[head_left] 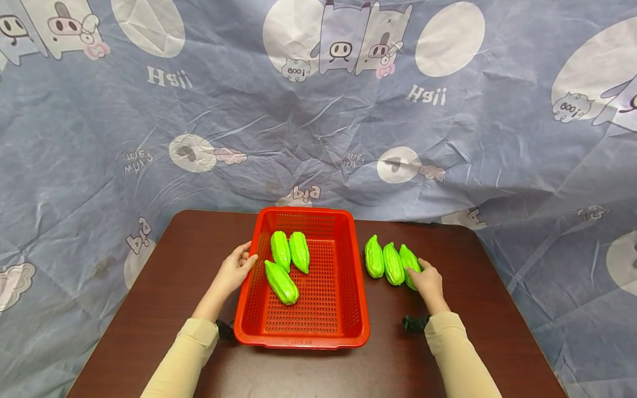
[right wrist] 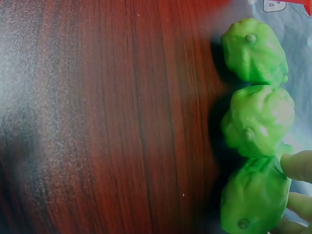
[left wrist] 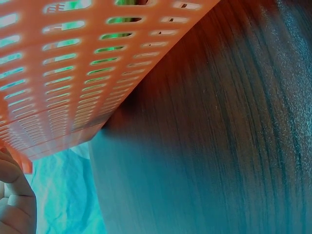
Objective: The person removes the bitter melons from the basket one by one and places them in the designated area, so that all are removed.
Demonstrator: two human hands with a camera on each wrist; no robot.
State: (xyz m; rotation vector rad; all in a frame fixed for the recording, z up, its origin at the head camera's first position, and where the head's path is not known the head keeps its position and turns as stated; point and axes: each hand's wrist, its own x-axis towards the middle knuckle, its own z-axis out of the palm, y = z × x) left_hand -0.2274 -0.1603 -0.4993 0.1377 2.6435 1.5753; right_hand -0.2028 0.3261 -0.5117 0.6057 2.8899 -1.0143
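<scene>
A red plastic basket (head_left: pixel 350 276) stands on the table with three bright green bitter melons inside, one of them a front melon (head_left: pixel 282 283) lying aslant. My left hand (head_left: pixel 238 269) grips the basket's left rim; in the left wrist view only some curled fingers (left wrist: pixel 17 195) show beside the basket wall (left wrist: pixel 63 92). Right of the basket, three more bitter melons lie in a row: a left one (head_left: pixel 374 257), a middle one (head_left: pixel 393 264) and a right one (head_left: pixel 408 262). My right hand (head_left: pixel 429 282) holds the right one between thumb and fingers, which the right wrist view partly cuts off.
The dark brown wooden table (head_left: pixel 164 293) carries all of this. Behind it hangs a blue-grey cloth (head_left: pixel 308 127) printed with cartoon pigs, reaching down to the table's back edge. A black strap (head_left: pixel 415 323) sits at my right wrist.
</scene>
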